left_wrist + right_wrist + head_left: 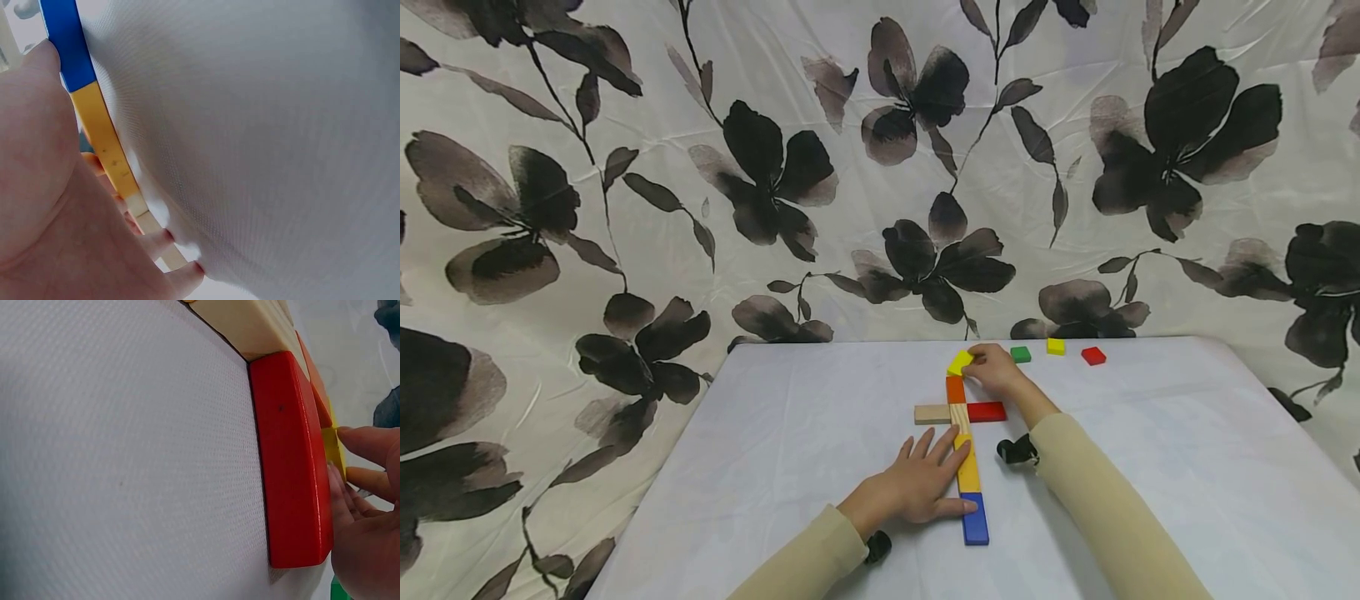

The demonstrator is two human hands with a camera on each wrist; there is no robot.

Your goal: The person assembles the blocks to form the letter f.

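Wooden blocks lie on the white tabletop as a cross. Its upright runs from a blue block [976,532] through an amber block [970,475], a plain wood block [959,415] and an orange block [955,390]. A tan block [929,414] and a red block [988,412] form the side arms. My right hand [996,372] pinches a small yellow block [958,363] at the far end, against the orange one. With fingers spread, my left hand [913,485] rests along the upright, its thumb on the blue block and fingertips by the amber and plain wood blocks.
Toward the table's back edge, right of my right hand, lie a green block [1020,354], another yellow block [1056,347] and a small red block [1093,357]. Behind the white table [760,467] hangs a floral cloth [820,275].
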